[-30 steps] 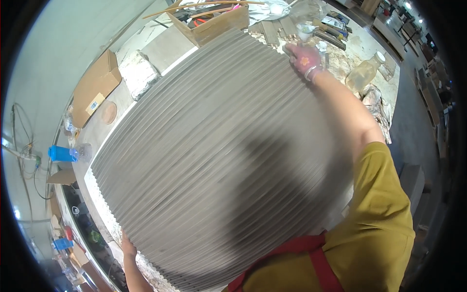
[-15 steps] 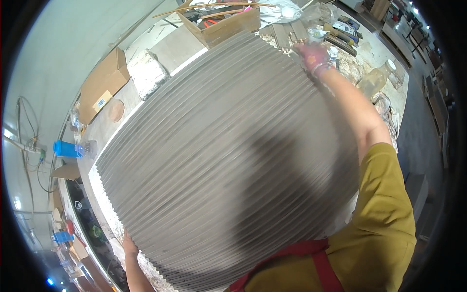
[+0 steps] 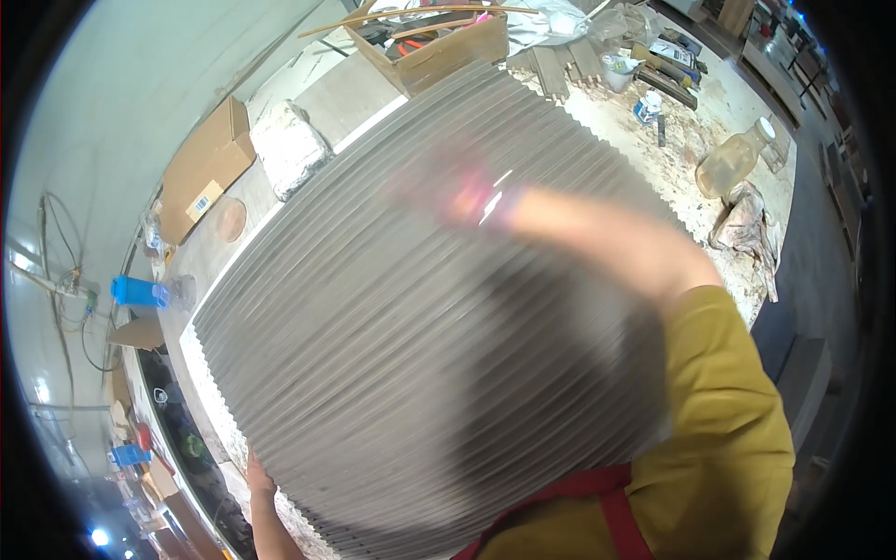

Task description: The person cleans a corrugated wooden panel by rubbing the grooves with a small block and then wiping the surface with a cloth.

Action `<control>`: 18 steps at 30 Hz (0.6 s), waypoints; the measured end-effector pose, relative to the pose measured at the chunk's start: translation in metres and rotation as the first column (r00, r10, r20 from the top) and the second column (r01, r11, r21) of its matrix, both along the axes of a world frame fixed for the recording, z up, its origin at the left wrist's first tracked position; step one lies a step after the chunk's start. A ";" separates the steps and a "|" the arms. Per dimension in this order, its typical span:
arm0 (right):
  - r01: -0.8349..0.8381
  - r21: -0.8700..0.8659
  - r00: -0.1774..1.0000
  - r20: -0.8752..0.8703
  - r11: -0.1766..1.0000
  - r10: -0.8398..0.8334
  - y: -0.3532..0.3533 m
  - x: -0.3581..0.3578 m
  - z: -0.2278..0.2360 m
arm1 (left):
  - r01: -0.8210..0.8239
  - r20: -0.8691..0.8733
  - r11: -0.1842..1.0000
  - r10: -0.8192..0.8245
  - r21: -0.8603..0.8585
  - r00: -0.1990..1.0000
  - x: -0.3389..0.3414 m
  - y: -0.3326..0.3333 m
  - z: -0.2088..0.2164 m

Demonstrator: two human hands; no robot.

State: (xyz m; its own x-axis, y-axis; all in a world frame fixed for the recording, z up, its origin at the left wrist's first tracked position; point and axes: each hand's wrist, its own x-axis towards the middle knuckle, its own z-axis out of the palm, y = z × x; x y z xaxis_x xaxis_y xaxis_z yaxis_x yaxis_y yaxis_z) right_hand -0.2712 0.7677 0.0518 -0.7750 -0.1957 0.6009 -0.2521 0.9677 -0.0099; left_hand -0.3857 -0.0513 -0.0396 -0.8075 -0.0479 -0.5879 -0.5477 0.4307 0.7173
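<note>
A large grey ribbed panel (image 3: pixel 373 308) lies across the worktable, its grooves running slantwise from lower left to upper right. My right hand (image 3: pixel 448 187), in a pinkish glove, is smeared by motion over the panel's upper middle. Whether it touches the ribs or holds anything, I cannot tell. At the panel's lower left edge is my left hand (image 3: pixel 261 478), bare and small in the picture. It lies against the zigzag edge, with its fingers mostly hidden. A dark shadow falls over the panel's lower right part.
Beyond the panel stands a cardboard box (image 3: pixel 448 61) of tools. A white wrapped block (image 3: pixel 287 149) and a cardboard carton (image 3: pixel 205 168) sit at the left. To the right are a cloudy jug (image 3: pixel 733 163), a small bottle (image 3: pixel 647 107) and a crumpled rag (image 3: pixel 747 229).
My right hand has swept left and nearer, from the panel's far right corner to over its upper middle. My left hand stays at the lower left edge. The view has shifted slightly.
</note>
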 end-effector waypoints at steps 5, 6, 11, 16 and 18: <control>0.123 -0.509 0.866 0.475 0.852 0.159 -0.085 -0.010 0.018 | 0.068 -0.097 0.993 -0.058 0.097 0.994 0.030 0.027 0.019; 0.104 -0.352 0.908 0.415 0.930 0.056 -0.045 -0.006 -0.001 | 0.062 -0.082 0.985 -0.050 0.160 0.995 0.033 0.055 0.021; 0.724 0.022 0.671 0.210 0.689 -0.711 0.209 0.068 0.002 | 0.255 -0.105 0.967 -0.250 0.029 0.962 0.010 0.022 0.012; 0.654 -0.246 0.734 0.437 0.716 -0.520 0.148 0.042 0.034 | 0.462 -0.034 0.640 -0.607 -0.614 0.794 0.024 0.014 0.022; 0.378 -0.014 0.888 0.290 0.926 -0.358 0.126 0.043 0.012 | 0.521 0.003 0.458 -0.749 -0.720 0.662 0.025 0.053 0.029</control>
